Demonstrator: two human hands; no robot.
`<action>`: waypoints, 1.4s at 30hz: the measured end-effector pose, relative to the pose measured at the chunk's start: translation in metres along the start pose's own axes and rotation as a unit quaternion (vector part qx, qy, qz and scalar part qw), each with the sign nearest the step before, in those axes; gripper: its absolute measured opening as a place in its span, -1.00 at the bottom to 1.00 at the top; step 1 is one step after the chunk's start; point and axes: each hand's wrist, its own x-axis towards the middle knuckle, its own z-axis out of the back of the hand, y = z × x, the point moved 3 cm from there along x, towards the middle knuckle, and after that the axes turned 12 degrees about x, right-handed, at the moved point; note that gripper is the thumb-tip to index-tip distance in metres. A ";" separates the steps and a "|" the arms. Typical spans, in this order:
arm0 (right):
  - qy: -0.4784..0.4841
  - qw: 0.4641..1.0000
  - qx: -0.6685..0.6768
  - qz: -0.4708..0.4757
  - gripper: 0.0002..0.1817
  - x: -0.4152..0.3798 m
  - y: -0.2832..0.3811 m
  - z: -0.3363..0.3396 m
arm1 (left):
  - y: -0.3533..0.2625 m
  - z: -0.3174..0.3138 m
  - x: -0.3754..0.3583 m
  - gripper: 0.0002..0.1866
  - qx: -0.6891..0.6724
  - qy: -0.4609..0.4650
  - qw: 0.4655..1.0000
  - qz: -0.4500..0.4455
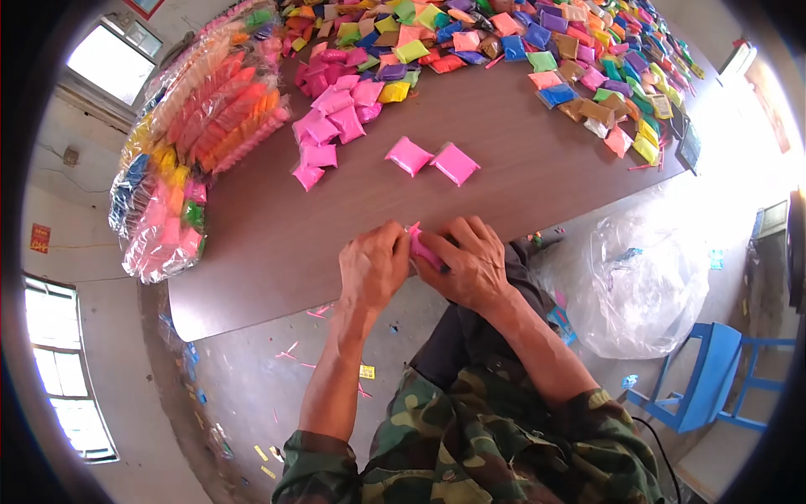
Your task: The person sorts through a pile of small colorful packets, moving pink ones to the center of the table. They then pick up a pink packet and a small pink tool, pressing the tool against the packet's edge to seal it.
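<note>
Two hands (pixel 374 260) (pixel 472 262), one held packet (pixel 426 250), two lone packets (pixel 409 156) (pixel 455 164), dozens of heaped packets (pixel 336 102), one table (pixel 252 260)

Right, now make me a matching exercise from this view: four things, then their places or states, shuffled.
Things
1. Small pink packet
2. Large plastic bag
3. Red sign
4. Blue stool

Places or states
A. Fixed to the wall, near the picture's left edge
B. See-through and bulging, beyond the right forearm
C. Near the picture's right edge, lower than the other three
D. Between the fingers of the left hand and right hand

Right pairs: 1-D, 2-B, 3-A, 4-C
</note>
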 end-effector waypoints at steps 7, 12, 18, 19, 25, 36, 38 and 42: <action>0.004 1.000 -0.004 0.000 -0.62 0.000 0.000 0.002 | 0.007 0.012 -0.004 -0.80 -0.015 0.046 0.997 0.064; -0.014 1.000 -0.021 -0.016 -0.64 0.000 0.003 0.008 | 0.023 0.010 -0.030 -0.89 0.069 0.001 0.996 0.053; -0.106 0.977 -0.166 -0.081 -0.68 0.005 -0.039 0.068 | 0.065 0.027 -0.040 -0.88 0.070 -0.064 0.989 0.110; -0.122 0.969 -0.190 -0.097 -0.69 0.006 -0.048 0.082 | 0.070 0.025 -0.041 -0.88 0.060 -0.064 0.989 0.121; -0.133 0.945 -0.266 -0.138 -0.67 0.023 -0.100 0.123 | 0.086 0.010 -0.039 -0.89 0.043 -0.122 0.984 0.125; -0.037 0.953 -0.293 -0.068 -0.30 0.040 -0.112 0.132 | 0.080 0.010 -0.044 -0.92 0.014 -0.145 0.980 0.134; 0.022 0.957 -0.283 -0.063 -0.23 0.035 -0.115 0.133 | 0.079 0.011 -0.042 -0.92 0.014 -0.151 0.980 0.125; 0.098 0.952 -0.274 -0.096 -0.17 0.033 -0.114 0.134 | 0.074 0.014 -0.041 -0.90 0.016 -0.149 0.981 0.124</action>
